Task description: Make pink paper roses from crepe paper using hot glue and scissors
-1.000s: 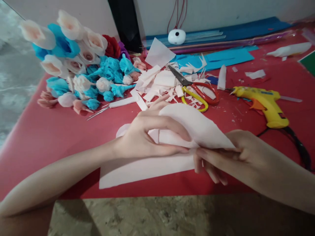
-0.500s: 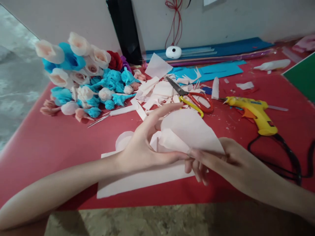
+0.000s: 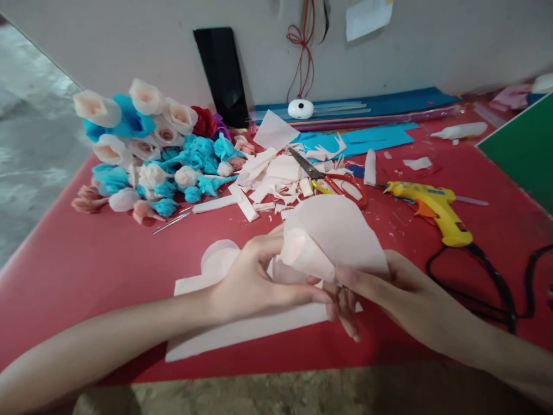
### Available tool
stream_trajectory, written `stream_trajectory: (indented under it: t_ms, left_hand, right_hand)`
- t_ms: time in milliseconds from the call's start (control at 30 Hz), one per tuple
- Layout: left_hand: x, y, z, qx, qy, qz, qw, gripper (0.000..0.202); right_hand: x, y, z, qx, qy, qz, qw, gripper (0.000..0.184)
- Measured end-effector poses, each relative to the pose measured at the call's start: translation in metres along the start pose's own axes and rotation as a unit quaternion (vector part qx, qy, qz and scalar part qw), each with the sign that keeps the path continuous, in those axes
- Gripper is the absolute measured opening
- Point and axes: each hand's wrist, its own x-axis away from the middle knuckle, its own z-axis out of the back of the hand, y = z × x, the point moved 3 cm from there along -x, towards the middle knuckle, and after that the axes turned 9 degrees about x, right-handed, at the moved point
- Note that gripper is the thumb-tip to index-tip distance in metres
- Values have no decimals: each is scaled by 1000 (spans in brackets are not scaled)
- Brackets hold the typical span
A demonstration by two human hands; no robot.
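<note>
A pale pink paper flower (image 3: 305, 252), a rolled centre with a wide rounded petal (image 3: 341, 230) behind it, is held above the table between both hands. My left hand (image 3: 259, 274) is closed around its left side, the thumb near the base and the other fingers mostly hidden behind the paper. At the pointed base, my right hand (image 3: 380, 282) pinches the paper with its thumb, and its other fingers curl underneath. Beneath the hands lies a flat sheet of pale paper (image 3: 194, 340), with rounded cut pieces (image 3: 218, 256) at its upper edge.
Orange-and-yellow-handled scissors (image 3: 328, 178) lie on paper scraps (image 3: 272, 173). A yellow glue gun (image 3: 436, 207) with a black cord rests at right. Finished paper flowers (image 3: 164, 150) crowd the left. Tweezers (image 3: 173, 221), a leaning phone (image 3: 222, 78) and a white glue bottle (image 3: 460, 131) are around.
My left fingers have come down from above the petal's rim to behind it, and the left thumb has shifted slightly off the base. The right hand keeps its pinch. The camera view has shifted a little.
</note>
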Motion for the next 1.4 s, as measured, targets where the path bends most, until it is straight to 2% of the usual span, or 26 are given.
stream_trajectory:
  t_ms: [67, 200, 367, 500, 600, 700, 833, 933, 1000, 1133, 1233, 1400]
  left_hand:
    - [1, 2, -2, 11, -34, 8, 999, 8]
    - [4, 2, -2, 49, -29, 63, 996, 9]
    - [5, 1, -4, 89, -21, 102, 991, 8]
    - [3, 3, -5, 82, -22, 104, 991, 5]
    - [4, 2, -5, 66, -25, 102, 992, 10]
    - [5, 0, -5, 54, -20, 106, 993, 12]
    - [6, -1, -5, 45, 2, 114, 992, 9]
    - [7, 0, -6, 38, 17, 111, 993, 7]
    - [8, 0, -6, 43, 26, 111, 993, 7]
    - [9, -1, -7, 75, 51, 118, 989, 4]
    - [9, -3, -6, 101, 69, 132, 984, 5]
    - [9, -4, -7, 138, 61, 172, 973, 15]
  right_hand:
    - [0, 0, -1, -12, -12, 0, 1000, 34]
    - [0, -1, -3, -18, -27, -4, 999, 32]
    - [1, -3, -3, 30, -9, 6, 1000, 36]
    - [2, 2, -3, 93, 28, 11, 995, 40]
    - [3, 4, -2, 173, 88, 29, 981, 40]
    - [3, -1, -1, 292, 152, 82, 941, 38]
    - [5, -7, -1, 430, 216, 179, 858, 30]
    - [8, -8, 0, 495, 268, 236, 792, 23]
    - [11, -6, 0, 511, 277, 256, 772, 16]
    - [16, -6, -1, 514, 267, 272, 769, 6]
    - [15, -7, -2, 500, 259, 273, 780, 7]
    - [10, -7, -5, 472, 261, 264, 800, 12]
